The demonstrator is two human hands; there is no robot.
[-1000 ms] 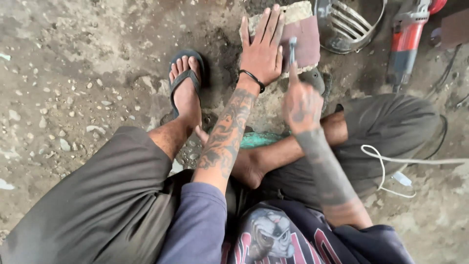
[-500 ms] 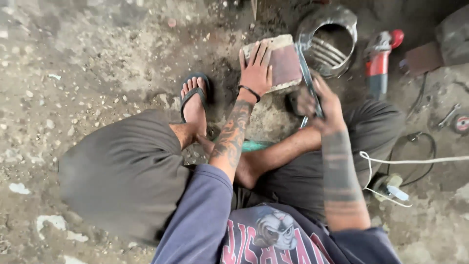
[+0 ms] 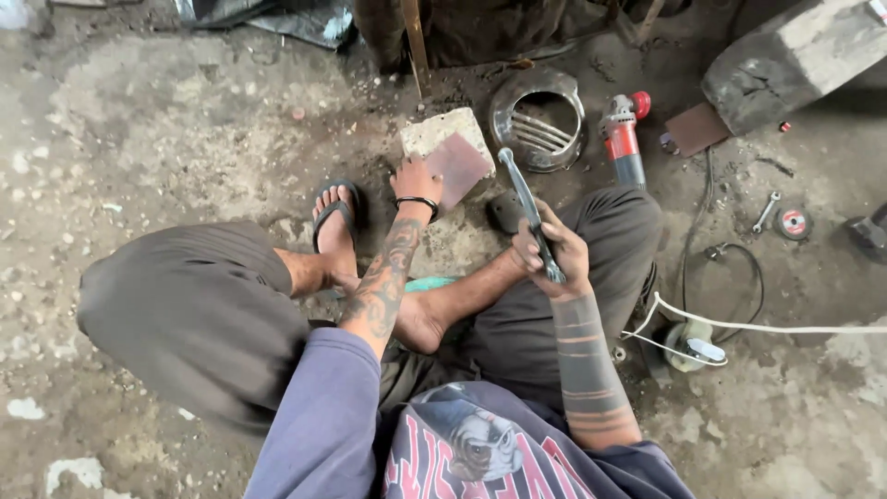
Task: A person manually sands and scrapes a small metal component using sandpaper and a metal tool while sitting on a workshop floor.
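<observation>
Sleeves: our purple ones sit at bottom of frame, both forearms bare and tattooed.
Right hand (image 3: 552,251): fist clamped on lower end of a slim metal tool (image 3: 528,210), over our right knee.
Tool axis: long axis runs near-vertical in frame, tilted slightly left at the top; rounded head points up and away from us, toward the block. Held in air, clear of the ground.
Left hand (image 3: 416,181): fingers spread, palm down flat on a concrete block (image 3: 440,133), touching the near-left edge of the reddish sheet (image 3: 458,168) lying on top. Black band on that wrist.
Hands: well apart, tool between block and right knee.
Left foot (image 3: 334,222): in a black sandal, just left of the block.
Farther: shiny metal ring with bars (image 3: 539,118) right of the block; red angle grinder (image 3: 624,139) beside that.
Right side: white cable (image 3: 739,325) across the dirt floor.
</observation>
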